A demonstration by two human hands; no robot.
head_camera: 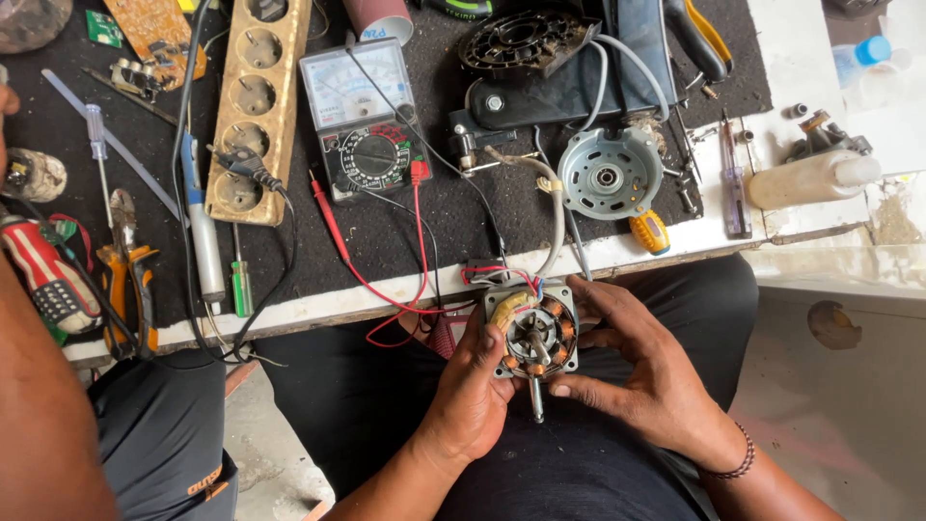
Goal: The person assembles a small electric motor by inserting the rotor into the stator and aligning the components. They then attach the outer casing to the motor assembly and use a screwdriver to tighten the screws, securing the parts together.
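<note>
Item held: small electric motor (532,336), square metal frame, copper windings ringed about a central rotor, steel shaft pointing toward the wearer; red, blue and grey leads run from its upper edge up onto the surface (318,314). Position: over the lap, just below the near edge of the surface, between both hands. Left hand (473,386): closed on the motor's left side, thumb laid across the face near the windings. Right hand (632,362): closed on the motor's right side and lower corner, fingers curled around the frame, beaded bracelet at the wrist. On the surface, dark mat: analogue multimeter (364,118) with red probe (330,217) lying beside it and red lead trailing to the edge; wooden socket strip (256,101), left of the meter; soldering iron (201,227) with blue-and-white handle; small green screwdriver (241,280); orange-handled pliers (130,280); clear-handled screwdriver (96,135); round grey motor end cover (608,174), well above the held motor; yellow-handled tool (651,232) near the edge; black fan base parts (540,58) at the top; pale plastic bottle (810,178) lying on its side at right; circuit board (154,34) at top left. At far left, another person's arm (39,405) and dark shorts.
</note>
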